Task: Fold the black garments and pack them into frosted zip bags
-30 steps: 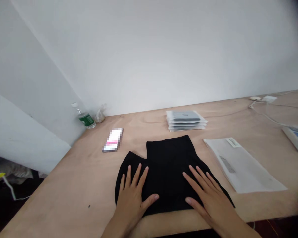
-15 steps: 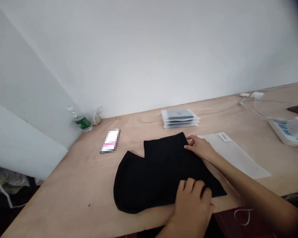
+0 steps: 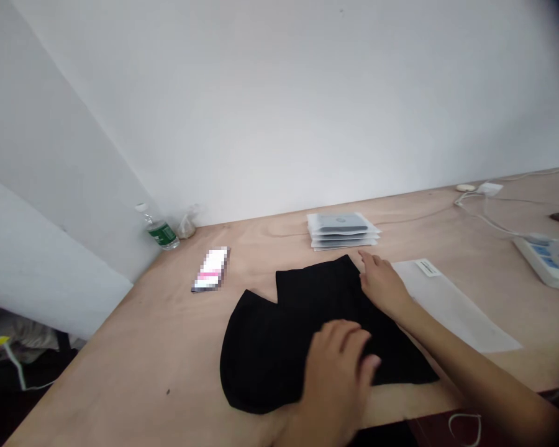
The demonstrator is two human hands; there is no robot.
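A black piece of cloth (image 3: 289, 335), shaped like a flattened balaclava with a rounded left side and a notch in its upper edge, lies on the table. Over its lower middle hovers or rests my left hand (image 3: 335, 372), fingers loosely curved and thumb apart; contact cannot be made out. My right hand (image 3: 384, 285) is at the cloth's upper right edge, fingers stretched forward and slightly apart, holding nothing visible. Partly behind the right forearm lies a translucent plastic bag (image 3: 461, 307) with a white label (image 3: 427, 267).
A stack of packaged flat items (image 3: 342, 233) stands near the wall. To the left are a phone (image 3: 210, 270), a bottle with a green label (image 3: 161, 231) and a small knotted bag (image 3: 187, 226). A power strip (image 3: 545, 257) and white cables (image 3: 489, 222) occupy the right side.
My left hand has moved left and up over the cloth, its thumb spreading. The right hand's fingers have loosened from the cloth's upper right edge and straightened. The view has shifted slightly.
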